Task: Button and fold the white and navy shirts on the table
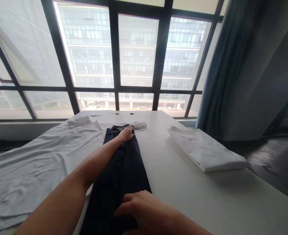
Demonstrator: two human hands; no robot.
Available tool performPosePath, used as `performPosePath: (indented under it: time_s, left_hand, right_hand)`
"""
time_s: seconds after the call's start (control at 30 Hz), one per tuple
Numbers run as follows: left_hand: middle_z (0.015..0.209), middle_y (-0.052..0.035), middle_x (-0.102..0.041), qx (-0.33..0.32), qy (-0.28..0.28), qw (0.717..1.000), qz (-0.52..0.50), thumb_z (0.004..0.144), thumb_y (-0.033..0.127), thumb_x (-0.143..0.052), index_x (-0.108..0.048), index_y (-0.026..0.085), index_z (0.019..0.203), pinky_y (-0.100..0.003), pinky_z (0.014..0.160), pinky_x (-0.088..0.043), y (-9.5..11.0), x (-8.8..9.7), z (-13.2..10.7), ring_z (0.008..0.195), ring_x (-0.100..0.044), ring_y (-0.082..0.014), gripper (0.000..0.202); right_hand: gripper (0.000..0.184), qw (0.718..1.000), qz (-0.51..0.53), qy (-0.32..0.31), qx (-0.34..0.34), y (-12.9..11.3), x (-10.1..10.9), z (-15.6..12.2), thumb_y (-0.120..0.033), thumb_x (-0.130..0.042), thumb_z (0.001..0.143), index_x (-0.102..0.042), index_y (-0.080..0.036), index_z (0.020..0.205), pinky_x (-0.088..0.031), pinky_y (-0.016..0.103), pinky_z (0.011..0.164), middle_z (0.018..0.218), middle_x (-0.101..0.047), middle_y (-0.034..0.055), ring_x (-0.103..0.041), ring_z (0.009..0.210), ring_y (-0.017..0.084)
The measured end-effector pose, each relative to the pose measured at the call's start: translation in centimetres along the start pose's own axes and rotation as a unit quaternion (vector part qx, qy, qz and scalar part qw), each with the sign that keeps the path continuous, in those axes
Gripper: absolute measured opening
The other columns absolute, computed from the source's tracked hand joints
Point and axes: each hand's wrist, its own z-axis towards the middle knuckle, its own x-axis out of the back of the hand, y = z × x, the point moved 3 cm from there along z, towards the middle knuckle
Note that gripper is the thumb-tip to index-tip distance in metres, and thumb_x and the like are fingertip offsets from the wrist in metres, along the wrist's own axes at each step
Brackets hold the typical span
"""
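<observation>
Dark navy trousers (pixel 131 169) lie lengthwise on a white table (pixel 173 169), partly over a spread white shirt (pixel 41 153). At their far end, my left hand (pixel 126 133) grips the dark fabric with its fingers gathered. My right hand (pixel 139 209) lies on the near part of the trousers, fingers slightly apart and curved. Nothing else shows in it. Much of the trousers' near end is hidden behind my right hand and the bottom edge of the view.
A folded white cloth (pixel 202 150) lies on the table's right side. A bunched white piece (pixel 139 125) sits beyond my left hand. Large windows (pixel 136 55) stand behind the table's far edge, a blue curtain (pixel 219 75) hangs right, and a dark floor (pixel 273 163) lies beyond the right edge.
</observation>
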Motion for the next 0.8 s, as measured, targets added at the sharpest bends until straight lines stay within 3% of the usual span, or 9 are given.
performPosePath:
  time_s: [0.1,0.2,0.37,0.5,0.63,0.8]
  left_hand:
    - [0.139,-0.0161,-0.052,-0.008,-0.03,1.0,0.002,0.092,0.037,-0.06,-0.056,0.013,0.132,-0.041,0.106,-0.042,0.6,-0.4,-2.2,0.126,-0.051,-0.0309,0.046]
    - [0.151,-0.0137,-0.042,-0.037,-0.061,0.997,-0.006,0.097,0.046,-0.048,-0.051,0.017,0.138,-0.041,0.111,-0.036,1.5,-0.6,-5.4,0.136,-0.042,-0.0317,0.051]
    - [0.158,-0.0109,-0.034,-0.09,-0.088,0.992,-0.014,0.099,0.056,-0.037,-0.042,0.022,0.146,-0.041,0.115,-0.029,2.1,-0.9,-11.3,0.144,-0.033,-0.0286,0.058]
    - [0.159,-0.0121,-0.03,-0.118,-0.111,0.986,-0.027,0.098,0.058,-0.039,-0.039,0.022,0.149,-0.045,0.117,-0.024,1.7,-0.9,-14.7,0.145,-0.03,-0.0297,0.063]
    - [0.16,-0.0105,-0.029,-0.127,-0.118,0.985,-0.026,0.096,0.053,-0.045,-0.04,0.023,0.147,-0.051,0.117,-0.021,1.6,-0.4,-15.9,0.147,-0.025,-0.0303,0.059]
    - [0.158,-0.0096,-0.034,-0.15,-0.083,0.985,0.011,0.094,0.031,-0.046,-0.046,0.021,0.143,-0.047,0.119,-0.02,3.8,-0.3,-13.6,0.146,-0.029,-0.0263,0.05]
  right_hand:
    - [0.054,0.999,-0.02,-0.034,0.008,-0.9,0.3,-0.3,-0.057,-0.074,0.075,-0.07,-0.026,0.119,-0.045,0.024,0.066,0.092,-0.073,0.0018,-0.067,0.077,0.018]
    - [0.043,0.998,-0.035,-0.058,-0.009,-1.5,0.4,-0.4,-0.049,-0.077,0.074,-0.073,-0.026,0.111,-0.042,0.023,0.061,0.078,-0.071,-0.0006,-0.065,0.071,0.017]
    - [0.011,0.997,-0.038,-0.071,-0.015,-2.4,0.6,-0.5,-0.032,-0.074,0.079,-0.076,-0.023,0.086,-0.04,0.021,0.062,0.079,-0.072,-0.0006,-0.064,0.071,0.014]
    - [0.011,0.995,-0.027,-0.094,-0.031,-3.0,0.6,-0.7,-0.029,-0.076,0.075,-0.076,-0.022,0.084,-0.039,0.02,0.059,0.076,-0.07,-0.0015,-0.063,0.068,0.012]
    - [0.03,0.987,0.032,-0.151,-0.034,-3.4,-0.3,-0.7,-0.039,-0.083,0.068,-0.076,-0.023,0.093,-0.04,0.018,0.057,0.075,-0.069,-0.003,-0.061,0.063,0.011]
    - [0.043,0.962,0.137,-0.236,0.006,-3.9,-2.2,-0.5,-0.048,-0.082,0.068,-0.075,-0.019,0.098,-0.043,0.017,0.055,0.07,-0.064,-0.0038,-0.06,0.059,0.01]
